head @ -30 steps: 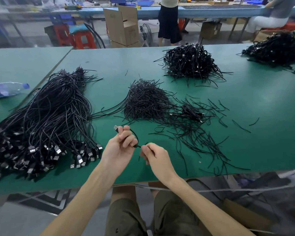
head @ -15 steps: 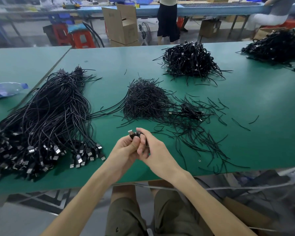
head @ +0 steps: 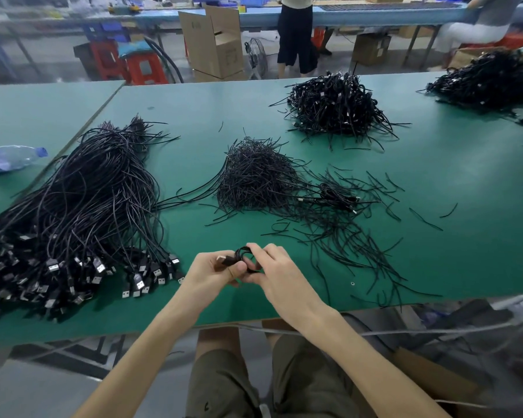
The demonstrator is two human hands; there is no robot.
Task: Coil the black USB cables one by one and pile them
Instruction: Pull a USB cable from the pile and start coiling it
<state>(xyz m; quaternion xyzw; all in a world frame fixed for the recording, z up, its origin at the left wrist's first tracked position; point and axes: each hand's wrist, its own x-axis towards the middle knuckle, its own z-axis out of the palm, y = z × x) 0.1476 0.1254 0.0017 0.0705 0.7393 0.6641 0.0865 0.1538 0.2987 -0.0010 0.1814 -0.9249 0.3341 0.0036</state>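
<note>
Far left of the grip lies a plastic bottle (head: 11, 158). Nearer on the left, a bundle of uncoiled USB cables (head: 82, 206) spreads over the green table (head: 435, 182). The left hand (head: 207, 274) pinches the plug end of a small coiled USB cable (head: 243, 257). The right hand (head: 280, 274) curls its fingers round the same coil, above the table's near edge. Beyond the grip sits a heap of short black ties (head: 254, 176), and farther right a pile of coiled cables (head: 332, 107).

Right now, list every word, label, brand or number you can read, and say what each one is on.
No text can be read.
Printed marks on the cardboard box: too blurred to read.
Label on the plastic bottle: too blurred to read.
</note>
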